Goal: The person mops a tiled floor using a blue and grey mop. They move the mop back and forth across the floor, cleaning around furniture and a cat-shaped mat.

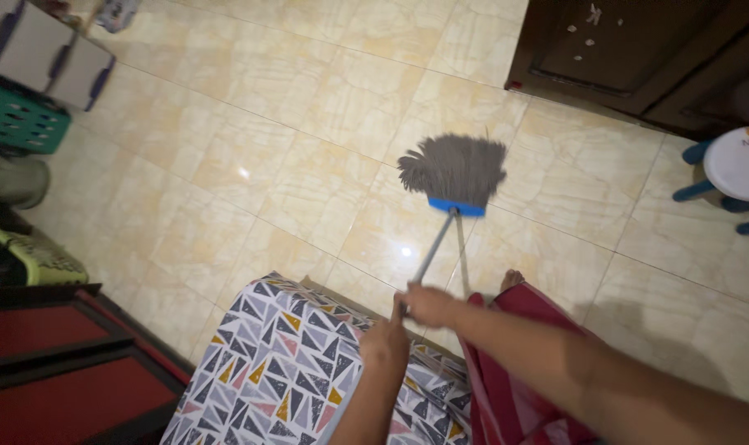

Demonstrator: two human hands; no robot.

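A mop with a grey string head [454,169] on a blue clamp [457,207] rests on the shiny cream floor tiles [292,124]. Its thin metal handle [434,245] runs back toward me. My right hand [428,305] grips the handle higher up along the shaft, arm stretched in from the lower right. My left hand [384,342] is closed around the handle's near end, just above a box covered in a triangle-patterned cloth [275,371]. My bare toes [511,280] and dark red garment [514,363] show below the mop.
A dark wooden cabinet [638,49] stands at the top right beside a small white stool with blue legs [733,169]. Green baskets [20,124] and white drawers [44,49] line the left wall. Red steps [53,363] fill the lower left corner.
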